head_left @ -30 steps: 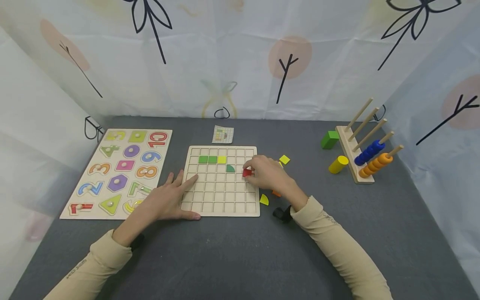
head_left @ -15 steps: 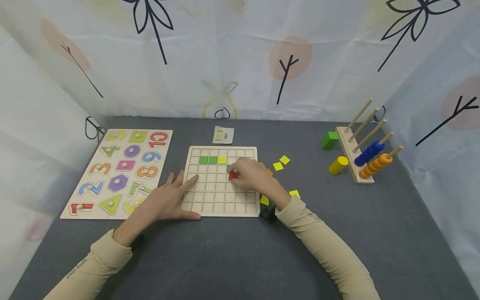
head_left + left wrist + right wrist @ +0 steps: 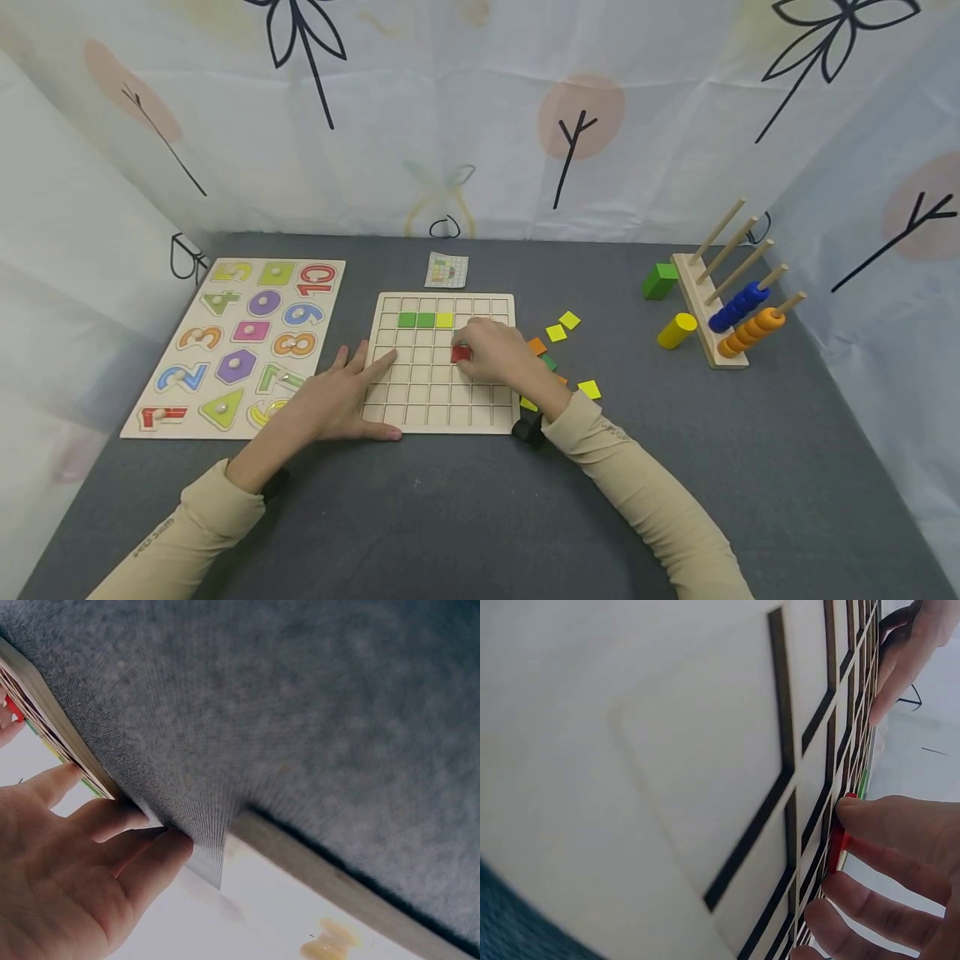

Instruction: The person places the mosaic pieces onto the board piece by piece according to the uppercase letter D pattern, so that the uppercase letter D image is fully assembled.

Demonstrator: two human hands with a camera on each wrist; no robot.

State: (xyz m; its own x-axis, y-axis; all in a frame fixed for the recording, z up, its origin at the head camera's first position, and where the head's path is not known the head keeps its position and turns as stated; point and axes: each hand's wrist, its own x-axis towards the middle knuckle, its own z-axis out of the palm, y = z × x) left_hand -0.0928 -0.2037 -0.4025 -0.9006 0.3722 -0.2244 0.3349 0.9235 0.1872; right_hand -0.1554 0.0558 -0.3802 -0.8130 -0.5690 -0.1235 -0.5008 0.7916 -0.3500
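A light wooden grid board [image 3: 427, 408] lies on the grey table, with two green square tiles [image 3: 416, 320] and a yellow square tile [image 3: 445, 320] in its upper rows. My right hand [image 3: 491, 354] pinches a red tile [image 3: 461, 354] between thumb and fingers, low over the board's right half. In the right wrist view, that red tile [image 3: 840, 840] sits tilted against the grid's ridges. The fingers of my left hand [image 3: 337, 400] are spread, resting on the board's left edge. The green quarter piece seen earlier is hidden behind my right hand.
Right of the board lie loose yellow tiles [image 3: 589, 389], an orange tile [image 3: 537, 346] and a green piece [image 3: 549, 362]. A number puzzle [image 3: 187, 342] is at left, a pattern card [image 3: 446, 270] behind. A peg stacker [image 3: 708, 308], green block [image 3: 660, 281] and yellow cylinder [image 3: 677, 330] stand at right.
My right hand has carried the red tile leftward from the board's right edge to its inner cells, slowing in the last half second. My left hand has stayed put.
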